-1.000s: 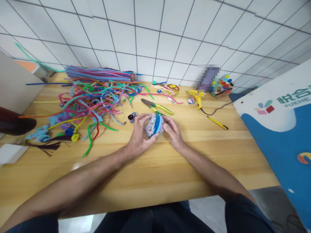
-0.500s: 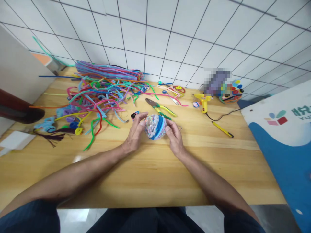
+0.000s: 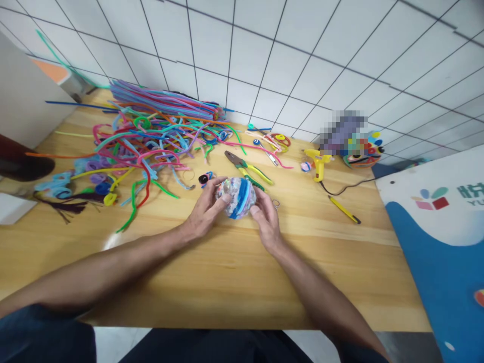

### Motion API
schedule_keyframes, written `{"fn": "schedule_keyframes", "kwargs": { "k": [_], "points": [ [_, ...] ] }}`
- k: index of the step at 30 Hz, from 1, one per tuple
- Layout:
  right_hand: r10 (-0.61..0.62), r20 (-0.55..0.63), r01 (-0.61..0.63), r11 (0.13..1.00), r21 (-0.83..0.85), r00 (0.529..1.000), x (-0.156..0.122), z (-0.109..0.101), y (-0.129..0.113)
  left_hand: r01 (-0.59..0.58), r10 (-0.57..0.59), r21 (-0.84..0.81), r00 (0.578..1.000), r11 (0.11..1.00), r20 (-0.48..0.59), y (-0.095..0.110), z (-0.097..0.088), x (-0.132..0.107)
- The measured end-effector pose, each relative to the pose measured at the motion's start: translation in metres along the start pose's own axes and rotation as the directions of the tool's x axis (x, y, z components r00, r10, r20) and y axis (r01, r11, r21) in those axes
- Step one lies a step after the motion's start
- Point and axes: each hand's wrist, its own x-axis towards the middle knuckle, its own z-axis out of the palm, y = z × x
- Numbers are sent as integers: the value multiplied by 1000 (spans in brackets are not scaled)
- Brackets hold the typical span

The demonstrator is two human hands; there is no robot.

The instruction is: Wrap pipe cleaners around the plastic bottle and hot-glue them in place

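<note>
Between my two hands is a round, fuzzy ball (image 3: 238,196) in pale multicoloured tones with blue bands across it. My left hand (image 3: 207,207) grips its left side, the thumb lying on the front. On the other side my right hand (image 3: 265,217) holds it, thumb at the lower right and fingers partly hidden behind. Just beyond the ball lie pliers (image 3: 249,169) with yellow-green handles. A small dark piece (image 3: 204,178) sits past my left fingers, and a small metal ring (image 3: 276,203) rests beside my right hand.
Loose pipe cleaners (image 3: 151,146) pile up at the left, below a long bundle (image 3: 162,101) of them along the tiled wall. A yellow glue gun (image 3: 318,164) with a black cord and a yellow cutter knife (image 3: 344,209) lie right. A blue-white panel (image 3: 427,217) borders the table.
The ball has turned slightly in my hands, and my left thumb has come down onto its front. My view has shifted a little.
</note>
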Motion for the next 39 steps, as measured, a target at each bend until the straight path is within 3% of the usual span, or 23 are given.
{"fn": "schedule_keyframes", "kwargs": {
  "k": [6,13,33,39],
  "points": [
    [4,36,-3,1000,-15,999,1,-3,2,-18,19,29,1000,999,-9,-2,0,2],
    [-13,-32,10,997,-78,999,1,-5,10,-80,79,70,997,994,22,0,0,3],
    [-26,-88,4,970,-243,996,-7,-5,8,-210,206,130,977,969,50,2,1,1],
    [-44,-84,23,971,-237,995,-2,-3,11,-148,146,90,989,985,27,-1,3,-1]
  ]
}}
